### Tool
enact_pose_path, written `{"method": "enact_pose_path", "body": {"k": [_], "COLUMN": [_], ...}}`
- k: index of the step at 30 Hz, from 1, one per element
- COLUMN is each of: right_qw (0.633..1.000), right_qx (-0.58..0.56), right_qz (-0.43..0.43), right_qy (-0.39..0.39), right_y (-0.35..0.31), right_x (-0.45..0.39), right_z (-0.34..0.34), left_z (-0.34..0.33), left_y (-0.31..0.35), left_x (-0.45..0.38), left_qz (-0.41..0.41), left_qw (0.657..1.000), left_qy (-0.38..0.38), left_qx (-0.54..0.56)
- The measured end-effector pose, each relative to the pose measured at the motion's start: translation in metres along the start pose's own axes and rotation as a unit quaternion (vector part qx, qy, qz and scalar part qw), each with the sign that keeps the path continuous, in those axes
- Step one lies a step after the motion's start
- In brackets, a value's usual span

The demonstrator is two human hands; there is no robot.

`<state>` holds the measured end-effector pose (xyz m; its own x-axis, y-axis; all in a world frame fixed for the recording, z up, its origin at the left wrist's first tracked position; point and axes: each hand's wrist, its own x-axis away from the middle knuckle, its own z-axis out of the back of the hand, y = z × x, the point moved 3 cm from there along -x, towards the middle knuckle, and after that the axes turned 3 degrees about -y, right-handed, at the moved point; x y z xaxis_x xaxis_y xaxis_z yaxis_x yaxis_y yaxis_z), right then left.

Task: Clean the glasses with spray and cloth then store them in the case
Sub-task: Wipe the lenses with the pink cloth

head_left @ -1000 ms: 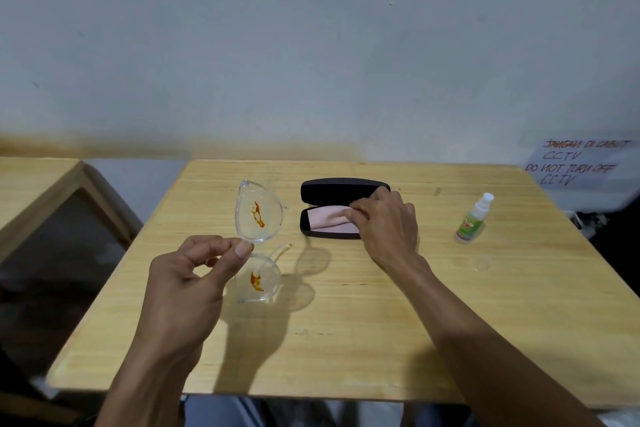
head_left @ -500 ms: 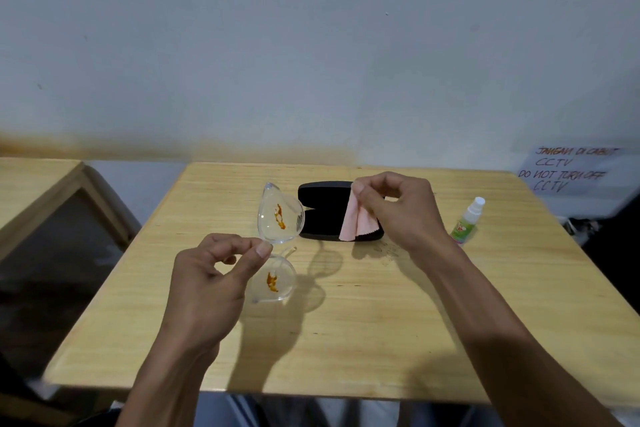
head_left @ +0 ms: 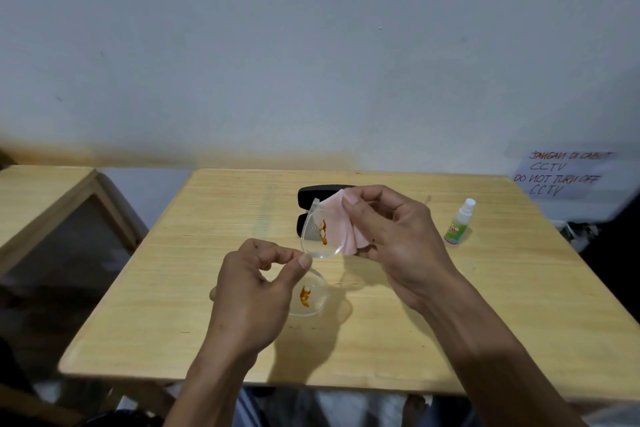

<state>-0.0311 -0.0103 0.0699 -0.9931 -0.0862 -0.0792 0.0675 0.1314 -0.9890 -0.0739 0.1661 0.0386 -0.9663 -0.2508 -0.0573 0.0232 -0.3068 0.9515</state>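
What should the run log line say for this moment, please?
left hand: pinches glasses | right hand: holds pink cloth at upper lens | both lenses stained | case open | spray bottle on table

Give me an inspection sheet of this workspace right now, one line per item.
Surface: light wooden table, bare wood showing around the items.
Job's things: clear glasses with orange-brown smears on both lenses, held above the table; pink cloth next to the upper lens; black case open behind them; spray bottle standing upright at the right.
Clutter: nothing seen.
Grips: left hand pinches the glasses between the lenses; right hand pinches the cloth.
Cables: nothing seen.
Surroundings: white wall; handwritten CCTV notice at right; second wooden table at left.
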Motion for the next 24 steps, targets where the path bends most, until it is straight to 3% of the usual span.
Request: {"method": "enact_pose_path", "body": {"k": [9, 15, 24], "right_qw": [0.998, 1.000, 0.993], "right_qx": [0.001, 0.015, -0.106], "right_qz": [-0.021, 0.014, -0.060], "right_qy": [-0.059, -0.013, 0.006], "right_y": [0.012, 0.010, 0.019], "right_x": [0.017, 0.014, 0.005], "right_z": [0.000, 0.005, 0.004], "left_z": [-0.002, -0.004, -0.007], "left_y": [0.008, 0.010, 0.006], "left_x": [0.003, 0.002, 0.000], "left_qz": [0.015, 0.012, 0.009], "left_qw": [1.000, 1.000, 1.000], "left_qy": [0.003, -0.010, -0.010], "left_qx": [-0.007, -0.011, -0.011]}}
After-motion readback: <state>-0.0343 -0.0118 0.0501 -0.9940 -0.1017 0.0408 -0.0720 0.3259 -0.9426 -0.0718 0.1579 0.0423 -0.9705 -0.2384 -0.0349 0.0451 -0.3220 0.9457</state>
